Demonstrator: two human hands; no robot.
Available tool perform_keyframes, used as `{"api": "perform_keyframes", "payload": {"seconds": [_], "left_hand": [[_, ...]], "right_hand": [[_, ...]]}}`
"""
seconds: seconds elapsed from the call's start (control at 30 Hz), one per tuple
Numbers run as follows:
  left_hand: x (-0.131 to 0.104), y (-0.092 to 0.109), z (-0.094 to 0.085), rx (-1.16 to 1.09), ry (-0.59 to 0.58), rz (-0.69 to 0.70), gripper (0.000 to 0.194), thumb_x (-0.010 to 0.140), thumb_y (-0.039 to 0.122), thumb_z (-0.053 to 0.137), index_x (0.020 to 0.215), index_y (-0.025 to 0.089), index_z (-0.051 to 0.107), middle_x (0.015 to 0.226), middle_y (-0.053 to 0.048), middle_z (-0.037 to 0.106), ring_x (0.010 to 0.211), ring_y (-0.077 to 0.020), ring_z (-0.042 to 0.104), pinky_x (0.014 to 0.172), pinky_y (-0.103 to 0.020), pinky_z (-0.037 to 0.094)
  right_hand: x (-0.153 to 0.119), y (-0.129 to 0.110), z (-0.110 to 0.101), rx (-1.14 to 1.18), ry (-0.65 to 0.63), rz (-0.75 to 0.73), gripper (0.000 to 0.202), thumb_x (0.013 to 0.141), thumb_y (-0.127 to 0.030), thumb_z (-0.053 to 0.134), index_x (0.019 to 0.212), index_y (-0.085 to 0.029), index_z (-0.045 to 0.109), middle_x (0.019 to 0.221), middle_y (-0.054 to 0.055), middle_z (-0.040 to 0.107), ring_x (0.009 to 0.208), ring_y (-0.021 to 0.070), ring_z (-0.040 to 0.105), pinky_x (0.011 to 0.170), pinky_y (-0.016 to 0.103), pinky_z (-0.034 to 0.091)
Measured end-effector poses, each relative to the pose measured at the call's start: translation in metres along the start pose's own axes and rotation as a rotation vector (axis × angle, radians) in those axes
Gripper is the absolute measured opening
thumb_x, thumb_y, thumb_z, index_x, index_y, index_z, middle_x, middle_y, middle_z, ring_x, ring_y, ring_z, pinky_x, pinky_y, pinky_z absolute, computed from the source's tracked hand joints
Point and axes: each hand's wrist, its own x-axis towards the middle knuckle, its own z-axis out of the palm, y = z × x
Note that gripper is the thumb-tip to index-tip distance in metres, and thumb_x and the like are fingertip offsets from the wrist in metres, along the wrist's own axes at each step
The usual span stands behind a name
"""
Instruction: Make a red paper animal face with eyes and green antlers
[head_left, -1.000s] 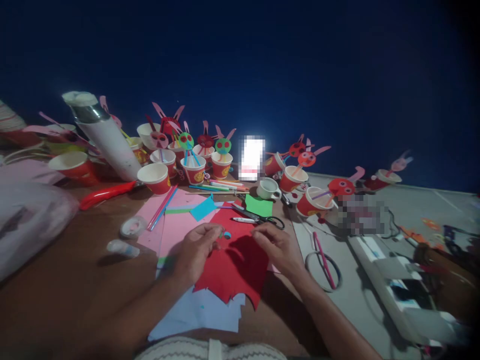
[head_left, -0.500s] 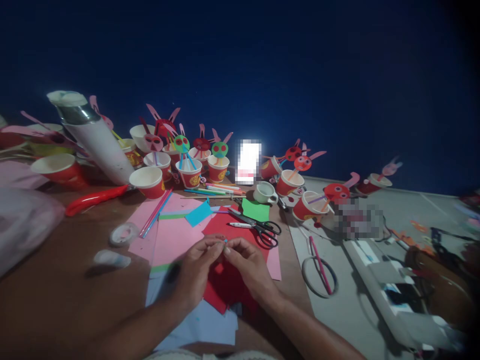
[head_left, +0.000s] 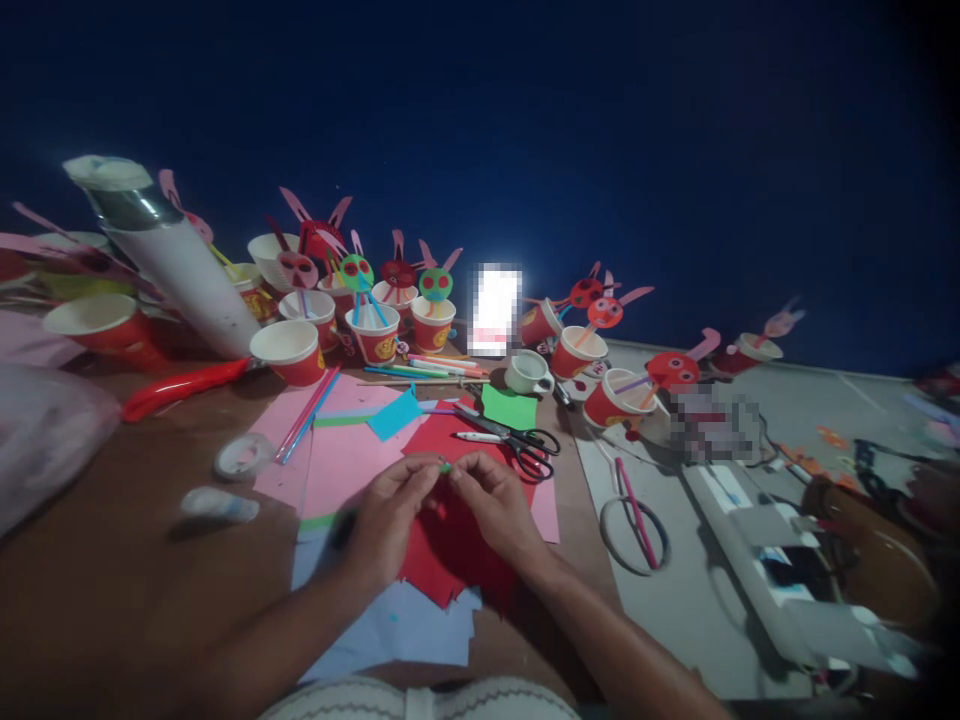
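Note:
My left hand [head_left: 391, 515] and my right hand [head_left: 496, 510] meet fingertip to fingertip above the red paper [head_left: 442, 560]. Between them they pinch a tiny green piece [head_left: 445, 467], too small to make out well. Pink paper [head_left: 345, 475] lies under and left of the red sheet, with pale blue paper [head_left: 390, 630] nearer the body. Black-handled scissors [head_left: 529, 445] and a white pen [head_left: 478, 437] rest just beyond my right hand. A blue piece [head_left: 394, 413] and a green piece [head_left: 508, 407] of paper lie farther back.
Red paper cups [head_left: 289, 352] with paper rabbit heads line the back. A white flask [head_left: 180, 275] leans at left, near a red-handled tool [head_left: 187, 390], a tape roll [head_left: 244, 457] and a small bottle [head_left: 220, 505]. A power strip [head_left: 780, 560] lies at right.
The whole view has shifted slightly, so the table items appear higher. Both hands remain together, and the small piece between the fingertips now shows green where it looked bluish.

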Motion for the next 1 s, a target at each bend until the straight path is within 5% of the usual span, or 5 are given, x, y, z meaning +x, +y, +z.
{"api": "perform_keyframes", "payload": {"seconds": [0.2,0.33,0.43,0.53,1.0], "left_hand": [[-0.002,0.036,-0.013,0.257,-0.057,0.026,0.018,0.075,0.029,0.062,0.083,0.015,0.068,0.077,-0.005,0.067,0.073,-0.0155,0.060,0.058,-0.022,0.044],[-0.005,0.036,-0.033,0.855,-0.178,0.376,0.018,0.080,0.024,0.053,0.085,0.018,0.069,0.088,-0.006,0.068,0.082,-0.0181,0.060,0.074,-0.029,0.047],[-0.003,0.023,-0.046,1.110,-0.316,0.673,0.023,0.084,0.017,0.048,0.096,0.018,0.067,0.098,-0.007,0.067,0.097,-0.0189,0.056,0.085,-0.032,0.046],[-0.002,0.014,-0.051,1.303,-0.449,0.823,0.028,0.086,0.012,0.044,0.105,0.016,0.063,0.109,-0.010,0.064,0.102,-0.0204,0.052,0.087,-0.036,0.046],[0.002,0.008,-0.055,1.481,-0.491,0.848,0.027,0.085,0.008,0.043,0.103,0.013,0.062,0.112,-0.009,0.061,0.099,-0.0223,0.049,0.082,-0.038,0.044]], "right_hand": [[0.008,0.004,-0.022,-0.420,-0.035,-0.014,0.024,0.084,-0.038,0.050,0.074,-0.017,0.053,0.066,-0.002,0.052,0.060,0.0102,0.046,0.055,0.021,0.036],[0.011,0.005,-0.027,-0.530,-0.085,0.000,0.022,0.082,-0.035,0.052,0.073,-0.016,0.055,0.064,-0.002,0.053,0.059,0.0100,0.045,0.053,0.020,0.033],[0.011,0.004,-0.025,-0.611,-0.118,0.017,0.022,0.082,-0.033,0.052,0.069,-0.015,0.056,0.060,-0.003,0.051,0.056,0.0090,0.043,0.051,0.020,0.031],[0.009,0.001,-0.022,-0.689,-0.141,0.031,0.023,0.081,-0.032,0.051,0.068,-0.015,0.058,0.060,-0.003,0.053,0.056,0.0090,0.045,0.051,0.019,0.031],[0.016,-0.012,-0.001,-1.074,-0.173,0.054,0.017,0.079,-0.024,0.052,0.075,-0.019,0.068,0.069,0.001,0.068,0.063,0.0122,0.057,0.056,0.022,0.029]]}}
